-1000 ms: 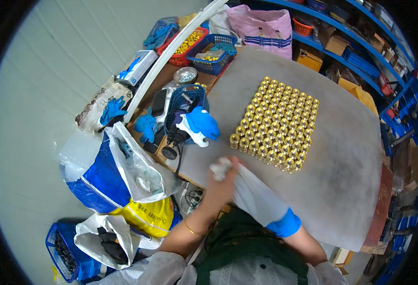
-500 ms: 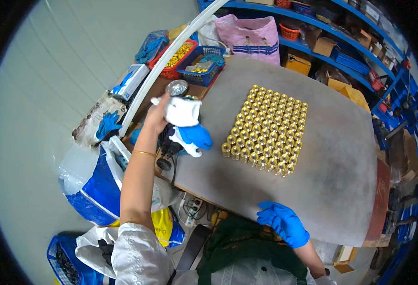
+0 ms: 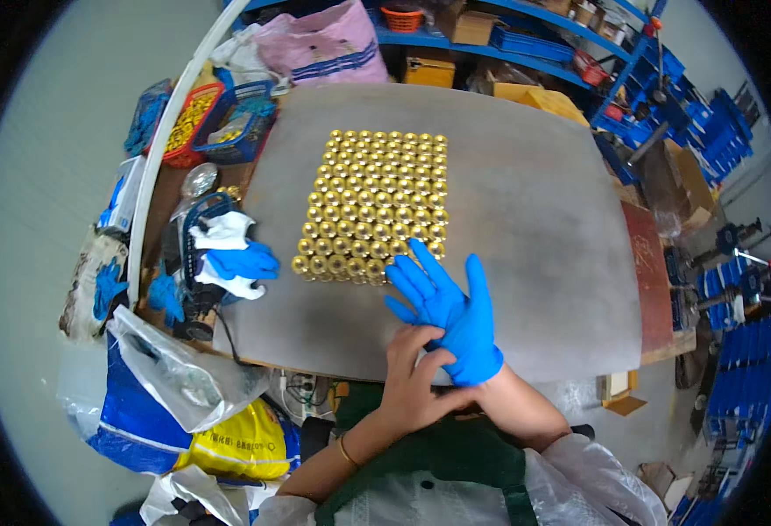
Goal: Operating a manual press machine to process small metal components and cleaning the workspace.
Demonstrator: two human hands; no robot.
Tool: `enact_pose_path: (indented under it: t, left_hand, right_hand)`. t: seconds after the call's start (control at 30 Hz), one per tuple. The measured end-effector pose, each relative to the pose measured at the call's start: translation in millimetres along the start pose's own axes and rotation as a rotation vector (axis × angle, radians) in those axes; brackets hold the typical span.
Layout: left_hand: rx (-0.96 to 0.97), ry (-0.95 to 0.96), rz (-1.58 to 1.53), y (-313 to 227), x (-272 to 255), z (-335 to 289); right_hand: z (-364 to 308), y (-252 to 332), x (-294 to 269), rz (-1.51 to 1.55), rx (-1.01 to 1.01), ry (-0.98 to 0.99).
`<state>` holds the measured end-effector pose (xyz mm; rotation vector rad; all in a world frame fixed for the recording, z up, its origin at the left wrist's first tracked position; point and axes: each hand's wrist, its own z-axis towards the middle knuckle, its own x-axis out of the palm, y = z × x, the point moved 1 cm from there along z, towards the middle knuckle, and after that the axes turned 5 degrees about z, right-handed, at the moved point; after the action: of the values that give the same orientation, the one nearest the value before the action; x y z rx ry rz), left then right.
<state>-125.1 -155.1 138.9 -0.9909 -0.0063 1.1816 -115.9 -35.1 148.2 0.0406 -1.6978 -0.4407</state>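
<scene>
My right hand wears a blue disposable glove, palm up and fingers spread, over the table's near edge. My bare left hand, a gold bangle on its wrist, has its fingertips bent onto the blue glove at the heel of the right palm and pinches it there. Just beyond the gloved fingertips stands a block of small brass-coloured cylindrical fittings in close rows. At the table's left side lie a white glove and a blue glove on top of one another, away from both hands.
A grey table spans the middle. On its left are a red basket of yellow parts, a blue basket and a corded black tool. Blue shelving lines the back. Bags crowd the floor at left.
My left hand has let go of the white glove at the left and come across to the right glove. My right hand has risen, turned palm up and spread its fingers. The view has shifted right.
</scene>
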Motion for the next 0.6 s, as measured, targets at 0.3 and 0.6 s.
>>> enact_pose_path:
  t: [0.3, 0.6]
  left_hand:
    - [0.311, -0.021, 0.209, 30.7, 8.2, -10.5]
    - [0.072, -0.37, 0.334, 32.1, -11.2, -0.2]
  right_hand:
    - [1.6, -5.6, -7.9, -1.096, -0.433, -0.164]
    - [4.2, -23.1, 12.6, -1.358, -0.677, -0.004]
